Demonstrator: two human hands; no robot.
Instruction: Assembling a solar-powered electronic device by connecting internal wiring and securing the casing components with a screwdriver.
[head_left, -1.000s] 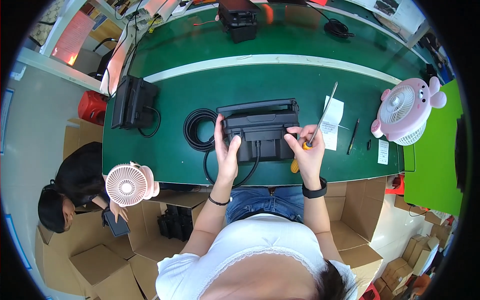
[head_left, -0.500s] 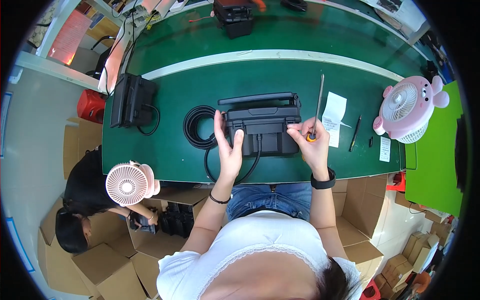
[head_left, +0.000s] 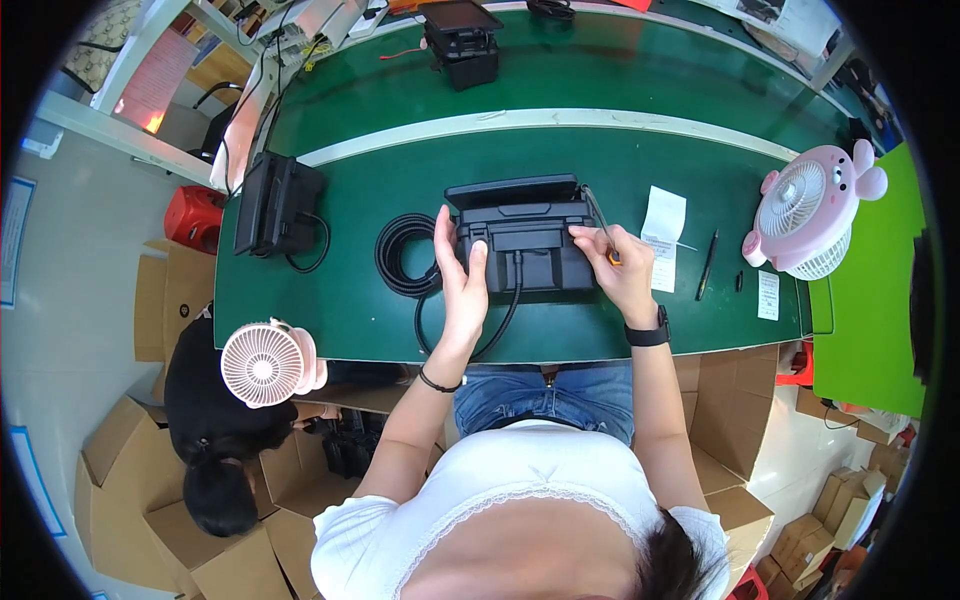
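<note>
While the left hand (head_left: 463, 290) touches a black case (head_left: 545, 270), fingers apart, the right hand (head_left: 628, 275) clamps its fingers around a screwdriver (head_left: 614, 258). Left of all fingers lies coiled cable (head_left: 385, 258).

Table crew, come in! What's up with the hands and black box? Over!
Left hand spread against left end of black box. Right hand at its right end, gripping screwdriver. Box on green table; coiled cable close by.
</note>
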